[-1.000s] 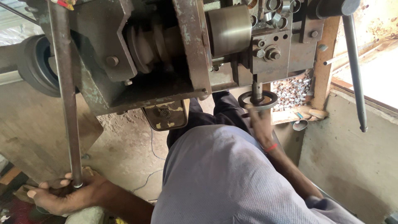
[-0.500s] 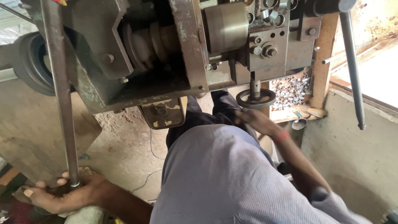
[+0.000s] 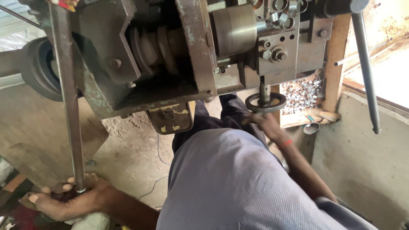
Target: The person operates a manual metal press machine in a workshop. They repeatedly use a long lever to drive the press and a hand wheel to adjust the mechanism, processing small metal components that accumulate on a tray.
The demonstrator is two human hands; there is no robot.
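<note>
Since the earlier frame, the right hand [image 3: 265, 124] has dropped slightly below the small handwheel [image 3: 265, 102], fingers curled at its rim; whether they grip is unclear. Left hand [image 3: 64, 199] clasps the long steel rod's [image 3: 68, 102] lower end. Metal rings [image 3: 302, 90] lie heaped behind.

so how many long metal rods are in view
2: one rod on the left, its lower end in the left hand; one lever rod hanging at right, untouched. Others may be hidden.
</note>
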